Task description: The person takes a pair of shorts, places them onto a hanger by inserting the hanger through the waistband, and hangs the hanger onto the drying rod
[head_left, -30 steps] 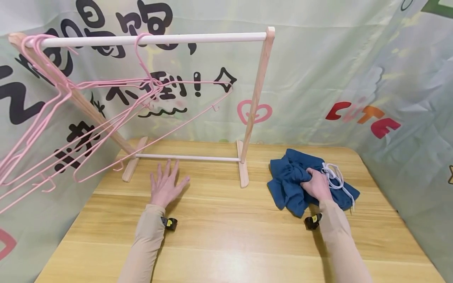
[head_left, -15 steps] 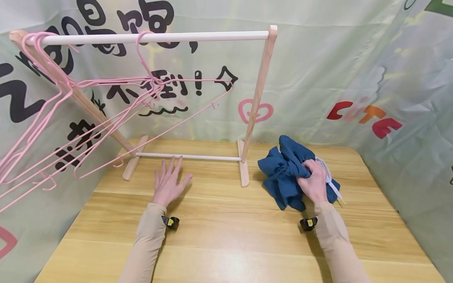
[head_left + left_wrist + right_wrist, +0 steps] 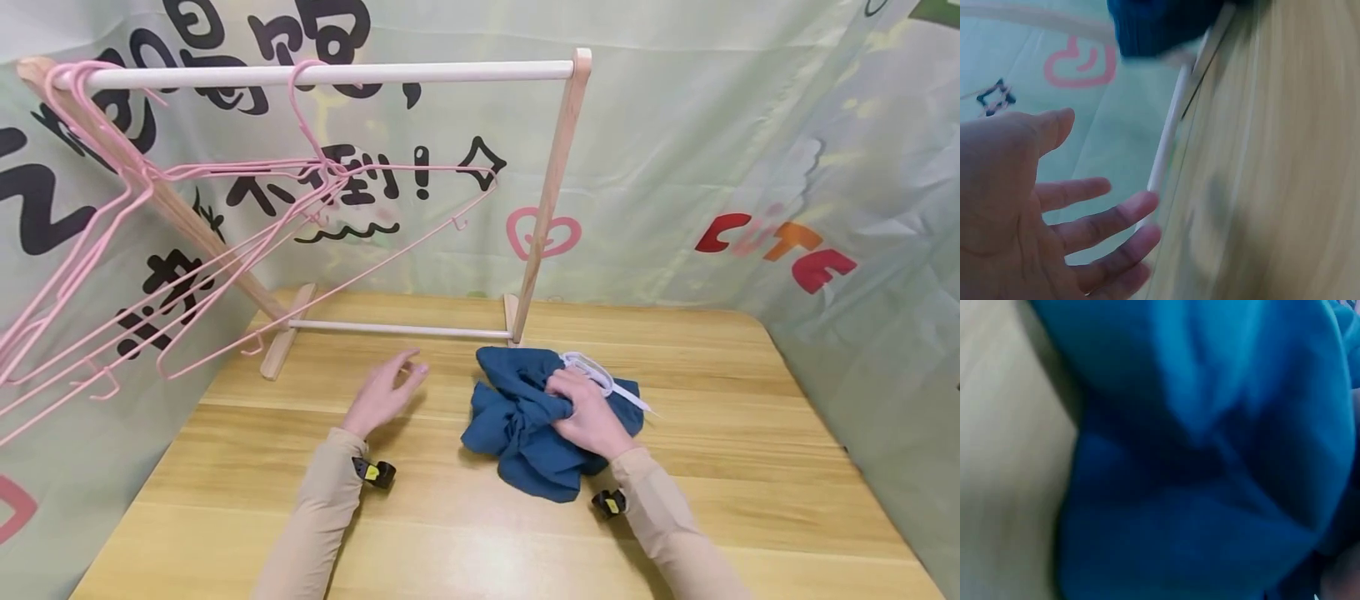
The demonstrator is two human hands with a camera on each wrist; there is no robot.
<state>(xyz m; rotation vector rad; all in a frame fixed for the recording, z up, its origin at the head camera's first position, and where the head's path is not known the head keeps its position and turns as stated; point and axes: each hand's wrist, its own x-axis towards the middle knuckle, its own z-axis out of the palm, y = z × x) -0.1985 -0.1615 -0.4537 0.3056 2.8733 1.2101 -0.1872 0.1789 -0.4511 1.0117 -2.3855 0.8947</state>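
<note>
My right hand point(image 3: 588, 414) grips a bunched blue garment with a white drawstring, probably shorts point(image 3: 525, 425), over the middle of the table. Its white drawstring point(image 3: 626, 396) trails off to the right of the hand. Blue cloth fills most of the right wrist view and hides nearly all of that hand. My left hand point(image 3: 384, 393) hovers left of the garment, fingers loosely bent and holding nothing. In the left wrist view its palm and spread fingers point(image 3: 1104, 228) face the garment's edge point(image 3: 1160, 28), with a gap between them.
Behind the hands stands a wooden rack with a white top rail point(image 3: 450, 73) and a low white bar point(image 3: 405, 330). Several pink hangers point(image 3: 247, 250) hang from its left half and reach out over the table's left side point(image 3: 225, 467). A printed curtain point(image 3: 675, 150) surrounds the table.
My right hand has carried the garment from the table's right side leftward to the middle. My left hand has lifted off the table and turned toward the garment, its fingers less spread.
</note>
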